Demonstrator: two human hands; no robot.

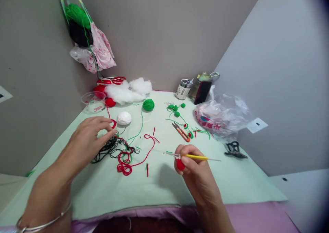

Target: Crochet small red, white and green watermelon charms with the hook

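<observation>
My right hand [194,169] grips a crochet hook [196,157] with a yellow handle, together with a small red crocheted piece [180,164]. White stitches show at the top of that piece, beside the hook's metal shaft. Off to the left, my left hand [88,137] is raised over a tangle of black yarn [109,147], thumb and forefinger brought together. A faint pale strand seems to run between the two hands, so the pinch appears to be on white yarn. Near its fingertips lies a white yarn ball [123,118].
Loose red yarn [125,168] curls mid-table. Behind are a green yarn ball [148,105], white stuffing [128,90] and a plastic tub [94,104]. Orange-handled snips [183,133] lie near small green crocheted pieces [177,114]. A plastic bag [221,114] and black claw clip [234,150] sit right.
</observation>
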